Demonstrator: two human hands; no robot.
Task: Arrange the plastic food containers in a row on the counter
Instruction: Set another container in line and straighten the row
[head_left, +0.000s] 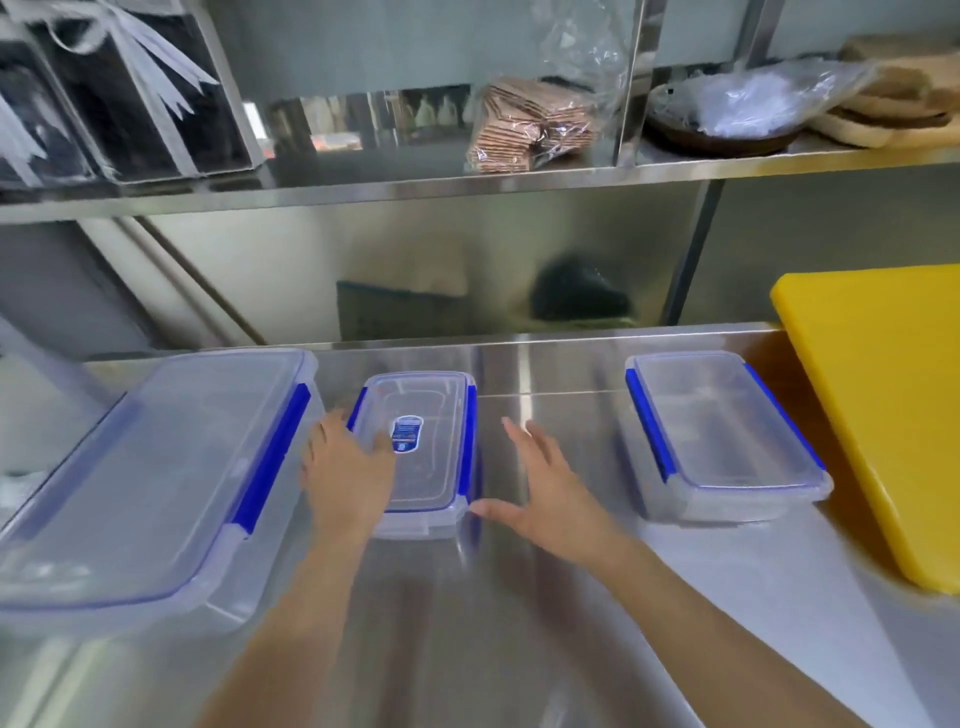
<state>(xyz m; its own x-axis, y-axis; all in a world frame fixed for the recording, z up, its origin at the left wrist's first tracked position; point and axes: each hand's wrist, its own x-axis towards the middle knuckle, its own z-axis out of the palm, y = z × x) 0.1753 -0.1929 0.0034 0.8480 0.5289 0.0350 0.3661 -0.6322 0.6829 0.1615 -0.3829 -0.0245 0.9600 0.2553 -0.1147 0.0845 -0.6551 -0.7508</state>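
Note:
Three clear plastic containers with blue clips stand on the steel counter (519, 597). A large container (156, 483) is at the left, a small container (431, 447) with a blue label in the middle, a medium container (722, 431) at the right. My left hand (348, 478) lies flat on the small container's left side, fingers spread over its lid. My right hand (545, 488) hovers open just right of that container, its thumb near or touching the front right corner.
A thick yellow cutting board (883, 415) lies at the counter's right end. Above, a steel shelf (467, 179) carries a bagged stack of brown wafers (530, 124), a wrapped dark bowl (727, 114), wooden boards (893, 104) and black boxes (119, 104).

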